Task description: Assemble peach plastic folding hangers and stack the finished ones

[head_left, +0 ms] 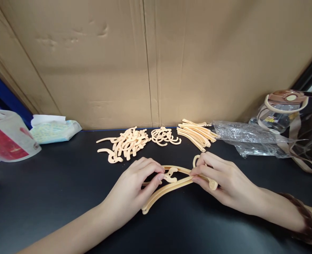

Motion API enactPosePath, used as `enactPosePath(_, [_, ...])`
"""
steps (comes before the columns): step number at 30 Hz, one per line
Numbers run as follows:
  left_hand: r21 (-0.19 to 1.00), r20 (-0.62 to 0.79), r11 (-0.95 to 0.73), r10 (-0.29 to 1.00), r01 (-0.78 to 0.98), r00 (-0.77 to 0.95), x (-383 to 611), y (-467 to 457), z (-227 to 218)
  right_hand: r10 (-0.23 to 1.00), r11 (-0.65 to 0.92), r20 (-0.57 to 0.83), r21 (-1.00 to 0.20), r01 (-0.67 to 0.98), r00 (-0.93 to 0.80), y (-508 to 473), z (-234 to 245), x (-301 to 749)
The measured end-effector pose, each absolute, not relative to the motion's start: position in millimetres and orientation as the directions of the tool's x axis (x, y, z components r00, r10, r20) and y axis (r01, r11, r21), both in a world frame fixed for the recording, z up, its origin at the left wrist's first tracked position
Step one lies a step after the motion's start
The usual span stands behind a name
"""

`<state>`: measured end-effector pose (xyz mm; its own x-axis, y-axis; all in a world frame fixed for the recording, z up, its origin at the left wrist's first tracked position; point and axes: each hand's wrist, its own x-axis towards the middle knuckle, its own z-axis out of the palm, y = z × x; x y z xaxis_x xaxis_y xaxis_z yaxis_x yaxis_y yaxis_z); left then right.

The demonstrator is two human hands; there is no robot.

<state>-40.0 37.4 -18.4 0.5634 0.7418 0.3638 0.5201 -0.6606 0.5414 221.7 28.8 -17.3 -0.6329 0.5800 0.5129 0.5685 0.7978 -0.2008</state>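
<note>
On the black tabletop [65, 197], my two hands meet over a peach plastic hanger arm [169, 188], a long curved strip lying flat. My left hand [134, 188] pinches a small hook-shaped piece [171, 175] against the strip. My right hand [222, 180] is closed on the strip's right end, where a second curved strip runs under the fingers. Further back lie a heap of hook pieces [126, 143], a smaller heap of curled hooks [164, 135] and a stack of long curved strips [196, 134].
A cardboard wall [156, 60] closes off the back. At left stand a plastic tub with a red label [4, 139] and a pack of tissues [52, 128]. At right lie a crumpled clear bag [246, 137] and a water bottle with a strap [283, 109].
</note>
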Motion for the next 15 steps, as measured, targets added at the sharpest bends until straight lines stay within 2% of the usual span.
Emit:
enactPosePath(2, [0.66,0.273,-0.564,0.795,0.496,0.542,-41,38,-20,0.536,0.822,0.577,-0.193,0.535,-0.616,27,-15,222])
enactPosePath(4, [0.705,0.257,-0.531,0.809,0.47,0.528,-41,39,-21,0.521,0.826,0.631,-0.204,0.526,-0.575,26,-14,223])
enactPosePath(6, [0.639,0.333,-0.607,0.772,0.473,0.541,-41,38,-21,0.538,0.803,0.679,-0.233,0.548,-0.499,26,-13,224])
enactPosePath(8, [0.5,0.409,-0.719,0.687,0.482,0.601,-40,36,-19,0.558,0.772,0.721,-0.268,0.576,-0.412,26,-13,225])
enactPosePath(10, [0.405,0.426,-0.796,0.6,0.45,0.677,-38,32,-15,0.566,0.752,0.745,-0.293,0.59,-0.352,27,-13,225])
enactPosePath(12, [0.396,0.427,-0.83,0.545,0.393,0.721,-37,26,-12,0.571,0.749,0.75,-0.31,0.585,-0.334,29,-13,224])
enactPosePath(15, [0.481,0.484,-0.818,0.548,0.316,0.682,-37,17,-9,0.575,0.768,0.726,-0.322,0.553,-0.377,28,-13,223])
